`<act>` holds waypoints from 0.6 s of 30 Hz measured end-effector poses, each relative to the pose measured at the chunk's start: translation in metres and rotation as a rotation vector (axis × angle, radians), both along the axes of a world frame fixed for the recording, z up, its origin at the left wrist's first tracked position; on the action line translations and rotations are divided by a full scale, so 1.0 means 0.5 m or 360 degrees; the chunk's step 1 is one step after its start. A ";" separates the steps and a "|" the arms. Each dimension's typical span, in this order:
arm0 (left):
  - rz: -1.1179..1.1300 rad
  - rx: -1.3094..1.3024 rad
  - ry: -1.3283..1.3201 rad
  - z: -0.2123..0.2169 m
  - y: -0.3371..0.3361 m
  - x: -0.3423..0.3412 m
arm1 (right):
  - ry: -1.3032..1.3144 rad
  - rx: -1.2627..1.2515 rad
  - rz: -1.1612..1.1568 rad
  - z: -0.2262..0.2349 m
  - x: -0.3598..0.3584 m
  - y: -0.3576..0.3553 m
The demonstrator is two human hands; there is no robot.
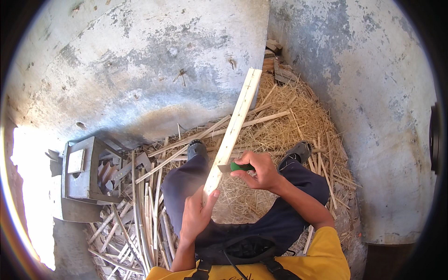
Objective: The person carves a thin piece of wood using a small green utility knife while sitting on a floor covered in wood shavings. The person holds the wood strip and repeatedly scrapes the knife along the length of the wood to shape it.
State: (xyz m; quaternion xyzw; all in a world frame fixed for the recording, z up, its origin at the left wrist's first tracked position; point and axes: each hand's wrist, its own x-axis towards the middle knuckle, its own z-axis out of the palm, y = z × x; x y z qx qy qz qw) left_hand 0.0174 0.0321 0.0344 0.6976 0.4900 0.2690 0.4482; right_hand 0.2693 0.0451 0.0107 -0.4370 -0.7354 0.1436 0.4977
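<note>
A long pale wooden slat slants from my lap up toward the wall. My left hand grips its lower end. My right hand holds a knife with a green handle, and its blade rests against the slat's right edge just above my left hand. I sit with my legs in dark trousers stretched out over the straw.
Straw and wood shavings cover the floor ahead. A pile of split sticks lies at my left, beside a small grey wooden stool. Rough grey walls close in ahead and at the right. Wood scraps sit in the corner.
</note>
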 end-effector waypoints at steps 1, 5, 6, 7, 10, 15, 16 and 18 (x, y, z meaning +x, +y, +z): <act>-0.0005 0.0000 -0.0010 -0.003 -0.001 -0.001 | -0.0003 0.0013 -0.0002 0.002 -0.001 -0.001; -0.0022 -0.0063 -0.0080 0.000 -0.004 -0.001 | 0.0016 0.0150 0.0016 0.002 -0.003 0.003; -0.0023 -0.0070 -0.0074 -0.001 -0.004 -0.001 | 0.0029 0.0205 0.0027 0.000 -0.004 0.006; -0.0024 -0.0076 -0.0068 -0.002 -0.004 -0.002 | 0.0026 0.0218 0.0021 -0.002 -0.005 0.006; 0.0001 -0.0008 -0.0089 -0.001 -0.007 0.002 | 0.0017 0.0223 0.0000 -0.003 -0.007 0.006; 0.0054 0.0028 -0.0042 0.002 -0.011 0.008 | -0.0056 0.0091 -0.0106 0.012 -0.010 -0.007; 0.0068 0.0049 -0.0045 -0.006 -0.012 0.008 | -0.0061 0.0118 -0.0117 0.013 -0.011 -0.006; 0.0085 0.0059 -0.0026 -0.008 -0.013 0.009 | -0.0066 0.0175 -0.0140 0.015 -0.016 -0.002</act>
